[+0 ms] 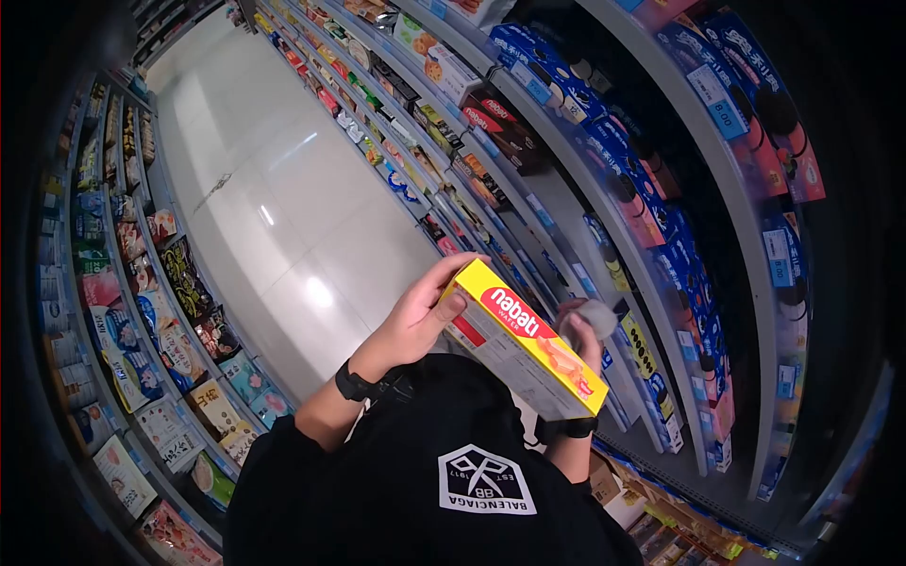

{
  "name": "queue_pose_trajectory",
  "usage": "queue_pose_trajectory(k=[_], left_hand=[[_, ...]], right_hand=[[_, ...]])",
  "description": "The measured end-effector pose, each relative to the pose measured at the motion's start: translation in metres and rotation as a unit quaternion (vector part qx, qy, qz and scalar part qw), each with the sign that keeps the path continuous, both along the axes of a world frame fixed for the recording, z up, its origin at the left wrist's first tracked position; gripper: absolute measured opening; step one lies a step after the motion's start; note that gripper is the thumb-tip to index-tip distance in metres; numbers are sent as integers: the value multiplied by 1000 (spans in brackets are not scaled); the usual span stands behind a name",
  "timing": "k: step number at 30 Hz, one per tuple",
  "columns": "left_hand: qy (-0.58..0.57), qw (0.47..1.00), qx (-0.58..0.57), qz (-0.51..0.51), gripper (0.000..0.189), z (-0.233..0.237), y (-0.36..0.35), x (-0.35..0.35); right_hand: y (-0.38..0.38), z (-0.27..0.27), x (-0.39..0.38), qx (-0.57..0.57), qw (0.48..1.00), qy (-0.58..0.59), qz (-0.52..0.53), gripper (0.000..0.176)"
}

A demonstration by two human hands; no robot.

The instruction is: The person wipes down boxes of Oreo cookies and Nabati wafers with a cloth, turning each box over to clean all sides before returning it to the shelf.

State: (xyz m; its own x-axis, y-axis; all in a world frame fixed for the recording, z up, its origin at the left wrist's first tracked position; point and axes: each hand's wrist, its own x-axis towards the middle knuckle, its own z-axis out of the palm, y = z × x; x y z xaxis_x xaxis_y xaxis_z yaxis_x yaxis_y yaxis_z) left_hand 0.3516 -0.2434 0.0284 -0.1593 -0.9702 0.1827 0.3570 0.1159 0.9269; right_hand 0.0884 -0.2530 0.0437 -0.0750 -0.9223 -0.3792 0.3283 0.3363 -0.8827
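A yellow Nabati wafer box (514, 325) is held up in front of my chest, tilted so that its printed long side faces me. My left hand (425, 311) grips the box's upper left end, with the thumb pressed on its side. At the other end, my right hand (583, 340) is behind the box, its fingers near the far edge and partly hidden. Something pale and blurred lies at those fingers, and I cannot make out what it is.
Shelves of blue boxed biscuits (679, 264) with price tags rise close on my right. A dark red Nabati box (505, 127) stands on a shelf farther up. Packaged snacks (179, 344) line the left shelves. A pale tiled aisle floor (274, 179) runs between them.
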Motion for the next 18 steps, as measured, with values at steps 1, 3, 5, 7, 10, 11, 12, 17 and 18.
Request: queue_pose_trajectory(k=[1, 3, 5, 7, 10, 11, 12, 17, 18], left_hand=[[8, 998, 59, -36, 59, -6, -8, -3], [9, 996, 72, -55, 55, -18, -18, -18], [69, 985, 148, -63, 48, -40, -22, -37], [99, 980, 164, -59, 40, -49, -21, -56], [-302, 936, -44, 176, 32, -41, -11, -71], [-304, 935, -46, 176, 32, -38, -10, -67], [-266, 954, -9, 135, 30, -31, -11, -62], [291, 904, 287, -127, 45, -42, -21, -28], [276, 885, 353, -125, 58, -70, -23, -21]], right_hand=[[3, 2, 14, 20, 999, 0, 44, 32], [5, -7, 15, 36, 998, -10, 53, 34], [12, -26, 11, 73, 994, -27, 75, 38], [17, -48, 7, 107, 988, -45, 101, 43], [16, -76, 10, 155, 974, -75, 149, 49], [14, -82, 10, 153, 974, -77, 149, 49], [10, -86, 10, 139, 972, -113, 150, 54], [-7, -65, 16, 114, 987, -97, 59, 50], [-13, -58, 18, 43, 995, -78, 48, 45]])
